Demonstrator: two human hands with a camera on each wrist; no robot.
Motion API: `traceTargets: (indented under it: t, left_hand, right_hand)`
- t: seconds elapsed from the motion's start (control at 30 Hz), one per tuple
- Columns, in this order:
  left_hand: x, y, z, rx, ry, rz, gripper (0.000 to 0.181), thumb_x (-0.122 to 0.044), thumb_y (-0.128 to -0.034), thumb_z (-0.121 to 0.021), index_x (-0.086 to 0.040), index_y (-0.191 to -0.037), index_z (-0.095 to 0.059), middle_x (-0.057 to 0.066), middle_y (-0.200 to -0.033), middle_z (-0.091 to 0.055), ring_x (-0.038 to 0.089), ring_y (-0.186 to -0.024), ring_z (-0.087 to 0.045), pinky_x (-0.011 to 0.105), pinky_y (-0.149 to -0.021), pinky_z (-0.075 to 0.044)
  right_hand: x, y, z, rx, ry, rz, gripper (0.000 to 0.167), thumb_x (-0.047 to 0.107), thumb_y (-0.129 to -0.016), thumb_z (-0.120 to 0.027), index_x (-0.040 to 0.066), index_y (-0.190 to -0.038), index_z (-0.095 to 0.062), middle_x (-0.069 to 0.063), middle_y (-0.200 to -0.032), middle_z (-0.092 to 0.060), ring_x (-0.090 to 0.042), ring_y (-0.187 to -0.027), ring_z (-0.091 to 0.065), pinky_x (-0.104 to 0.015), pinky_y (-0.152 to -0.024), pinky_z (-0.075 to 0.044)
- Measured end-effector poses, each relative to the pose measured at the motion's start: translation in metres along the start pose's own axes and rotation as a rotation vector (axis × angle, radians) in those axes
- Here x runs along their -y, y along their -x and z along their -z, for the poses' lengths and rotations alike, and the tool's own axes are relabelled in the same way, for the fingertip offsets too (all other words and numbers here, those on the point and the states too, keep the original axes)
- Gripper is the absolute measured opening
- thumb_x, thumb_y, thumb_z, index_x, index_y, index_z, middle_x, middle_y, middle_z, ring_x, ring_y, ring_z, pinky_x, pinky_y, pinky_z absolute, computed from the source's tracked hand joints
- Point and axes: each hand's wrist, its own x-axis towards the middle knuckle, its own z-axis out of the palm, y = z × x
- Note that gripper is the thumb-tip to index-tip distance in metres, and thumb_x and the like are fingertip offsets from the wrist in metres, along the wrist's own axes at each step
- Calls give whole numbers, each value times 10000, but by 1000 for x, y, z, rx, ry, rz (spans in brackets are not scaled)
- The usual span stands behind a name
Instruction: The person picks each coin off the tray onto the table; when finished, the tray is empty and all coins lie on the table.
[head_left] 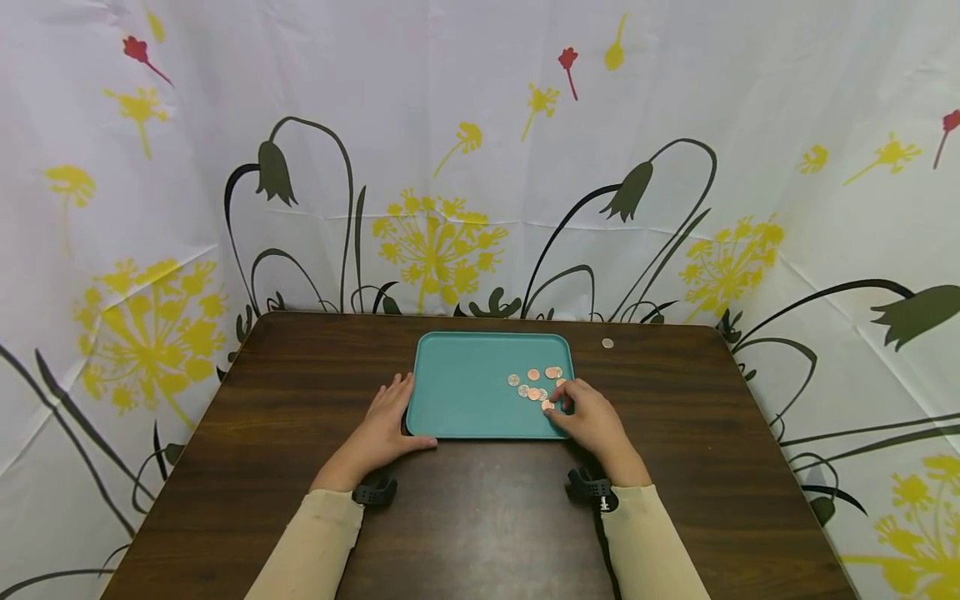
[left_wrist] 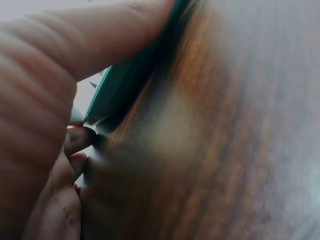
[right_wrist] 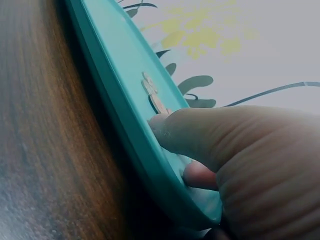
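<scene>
A teal tray (head_left: 465,383) lies on the table, with several copper and silver coins (head_left: 533,393) spread over its right part. My right hand (head_left: 592,421) reaches over the tray's right front corner, thumb and forefinger pinching a copper coin (head_left: 548,406) low over the tray. In the right wrist view the thumb (right_wrist: 185,127) hides part of the coins (right_wrist: 156,97). My left hand (head_left: 384,425) rests at the tray's left front corner, its fingers stretched along the left side and its thumb along the front edge. The left wrist view shows that thumb (left_wrist: 100,35) against the tray's side (left_wrist: 120,85).
One silver coin (head_left: 607,342) lies on the dark wooden table (head_left: 480,517), behind and to the right of the tray. A white cloth with printed flowers (head_left: 465,167) hangs behind the table. Black bands (head_left: 375,492) are on both wrists.
</scene>
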Motion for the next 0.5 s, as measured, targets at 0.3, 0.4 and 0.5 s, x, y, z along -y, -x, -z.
traceTargets:
  t: [0.3,0.4,0.5]
  left_hand:
    - [0,1,1,1,-3,7,1291,-516,-872,-912,-9,-1750,-113,229,-1827,-132,428,-1714,-56,656,-1373,-53]
    - [0,1,0,0,-7,7,1289,-518,-874,-909,-5,-1749,-113,231,-1826,-133,431,-1713,-56,658,-1371,-52]
    - [-1,1,0,-3,-9,7,1281,-518,-879,-905,4,-1746,-119,237,-1823,-141,440,-1710,-64,661,-1370,-55]
  right_hand:
    - [1,1,0,4,-61,-48,192,290,-926,-888,215,-1005,-730,30,-942,-642,-150,-821,-566,-329,-743,-448]
    - [-4,1,0,-9,-183,-81,193,254,-932,-889,194,-968,-709,5,-960,-676,-158,-836,-563,-310,-739,-442]
    - [-11,1,0,-30,-362,-92,200,224,-948,-882,148,-971,-699,-55,-965,-710,-160,-829,-567,-262,-705,-441]
